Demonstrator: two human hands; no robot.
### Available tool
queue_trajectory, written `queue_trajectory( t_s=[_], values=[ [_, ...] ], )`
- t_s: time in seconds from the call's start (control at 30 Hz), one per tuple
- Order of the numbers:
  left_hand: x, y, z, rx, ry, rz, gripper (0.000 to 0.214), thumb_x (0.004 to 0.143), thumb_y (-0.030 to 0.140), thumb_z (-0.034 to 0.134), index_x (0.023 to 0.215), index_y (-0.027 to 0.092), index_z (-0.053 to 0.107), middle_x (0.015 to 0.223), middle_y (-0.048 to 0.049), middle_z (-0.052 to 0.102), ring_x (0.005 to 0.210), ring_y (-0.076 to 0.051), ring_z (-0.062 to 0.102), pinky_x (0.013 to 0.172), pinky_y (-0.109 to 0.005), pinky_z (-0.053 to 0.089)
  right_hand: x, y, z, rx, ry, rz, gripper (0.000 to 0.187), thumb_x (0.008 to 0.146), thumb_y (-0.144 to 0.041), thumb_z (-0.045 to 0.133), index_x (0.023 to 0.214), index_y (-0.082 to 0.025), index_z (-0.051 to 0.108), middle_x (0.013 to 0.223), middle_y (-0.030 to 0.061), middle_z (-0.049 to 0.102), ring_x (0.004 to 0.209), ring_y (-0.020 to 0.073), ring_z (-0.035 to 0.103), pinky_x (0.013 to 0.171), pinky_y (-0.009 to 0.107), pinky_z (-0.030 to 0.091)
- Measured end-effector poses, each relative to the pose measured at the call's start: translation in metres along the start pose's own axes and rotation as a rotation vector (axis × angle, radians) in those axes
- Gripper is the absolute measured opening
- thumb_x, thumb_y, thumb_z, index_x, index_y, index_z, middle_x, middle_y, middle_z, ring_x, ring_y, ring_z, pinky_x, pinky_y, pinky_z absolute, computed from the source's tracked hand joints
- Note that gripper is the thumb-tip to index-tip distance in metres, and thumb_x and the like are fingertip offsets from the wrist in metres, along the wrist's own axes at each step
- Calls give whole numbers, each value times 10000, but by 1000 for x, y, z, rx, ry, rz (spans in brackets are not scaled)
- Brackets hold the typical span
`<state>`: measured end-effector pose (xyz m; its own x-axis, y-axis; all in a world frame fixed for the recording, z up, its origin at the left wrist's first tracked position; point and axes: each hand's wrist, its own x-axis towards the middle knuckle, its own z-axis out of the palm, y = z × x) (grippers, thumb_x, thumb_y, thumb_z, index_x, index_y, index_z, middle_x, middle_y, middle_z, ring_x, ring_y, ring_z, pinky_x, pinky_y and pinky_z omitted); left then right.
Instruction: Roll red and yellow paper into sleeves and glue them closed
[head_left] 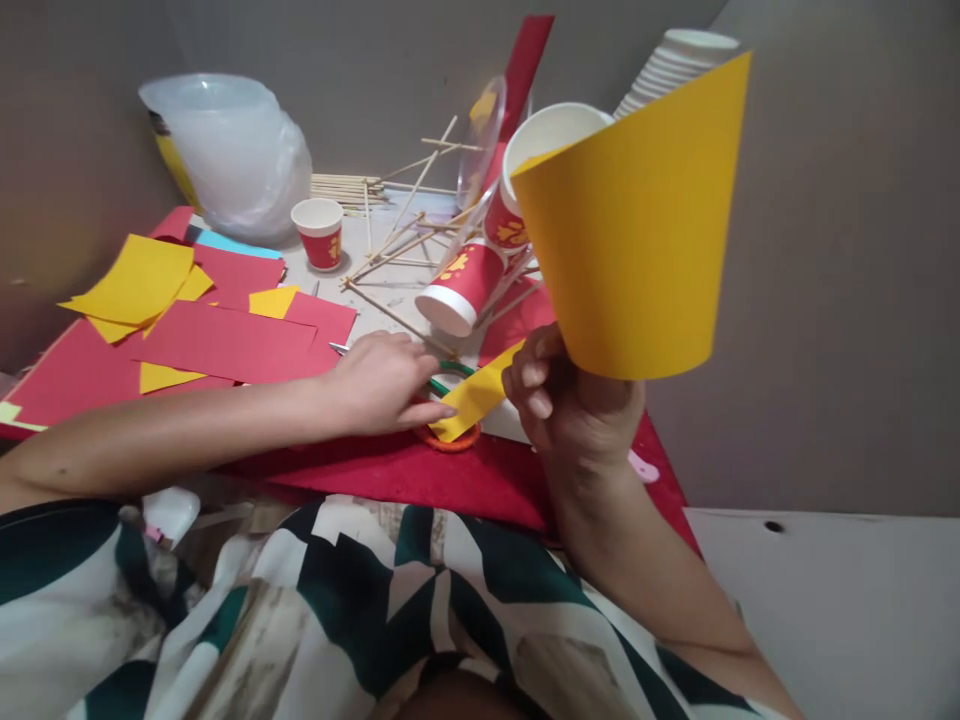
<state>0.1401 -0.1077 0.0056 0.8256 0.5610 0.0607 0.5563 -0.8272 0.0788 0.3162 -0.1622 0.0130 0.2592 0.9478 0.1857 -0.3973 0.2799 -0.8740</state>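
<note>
My right hand point(574, 405) grips the bottom of a paper cup wrapped in yellow paper point(637, 220) and holds it up, tilted, its white inside facing left. My left hand point(382, 385) reaches across the table, fingers curled down onto a pair of scissors with green and orange handle loops point(448, 440). A yellow paper strip point(476, 395) lies over the scissors, right at my left fingertips. Both lie on red paper point(420, 475) at the table's near edge.
Red and yellow paper sheets point(187, 320) cover the left of the table. A red-and-white cup point(321, 232) stands upright; another point(461, 285) lies among wooden sticks point(397, 250). A plastic bag point(232, 150) sits at the back left, a stack of white cups point(675, 60) at the back right.
</note>
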Motion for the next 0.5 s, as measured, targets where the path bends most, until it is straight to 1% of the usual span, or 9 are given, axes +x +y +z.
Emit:
queue_trajectory(
  t_s=[0.07,0.1,0.2,0.27,0.33,0.4,0.5],
  values=[
    [19,9,9,41,8,28,543,879,608,558,953,90,703,927,-178,714,915,-330,673,782,-415,484,-1,0,0,-51,-1,-3,337,622,-496,794,595,-216,608,479,-64,505,296,35,327,313,205,221],
    [26,12,13,43,-6,25,540,859,609,588,952,89,702,936,-179,716,923,-336,675,788,-418,486,-1,0,0,-69,-3,1,335,639,-502,779,596,-222,598,482,-64,499,299,37,323,313,206,221],
    [40,16,21,-46,-78,-8,451,811,549,671,945,120,703,938,-159,726,903,-321,686,757,-387,492,-2,-2,0,-65,-23,16,312,672,-480,763,591,-227,598,478,-49,507,302,42,332,308,204,217],
    [44,16,23,-185,-94,-38,342,797,465,699,948,159,699,927,-122,734,879,-290,690,719,-347,489,-4,-3,0,-36,-43,16,310,675,-473,767,574,-220,620,463,-34,524,294,47,347,297,201,211],
    [44,18,23,-349,-78,-72,225,812,367,681,946,187,691,918,-87,736,858,-251,688,698,-310,482,-5,-3,1,-23,-69,5,316,657,-470,792,552,-211,645,440,-22,535,282,55,370,284,198,216],
    [43,19,22,-501,-60,-95,150,840,288,632,935,185,686,906,-68,732,827,-214,676,691,-283,475,-5,-3,1,-24,-88,-6,331,622,-485,822,539,-205,667,423,-15,542,270,66,388,268,200,222],
    [34,19,17,-687,-52,-90,120,845,210,593,912,155,676,859,-43,713,761,-165,636,676,-249,459,-5,-3,0,-9,-77,-15,344,594,-511,833,525,-212,677,407,-11,542,253,79,377,243,209,209]
  ],
)
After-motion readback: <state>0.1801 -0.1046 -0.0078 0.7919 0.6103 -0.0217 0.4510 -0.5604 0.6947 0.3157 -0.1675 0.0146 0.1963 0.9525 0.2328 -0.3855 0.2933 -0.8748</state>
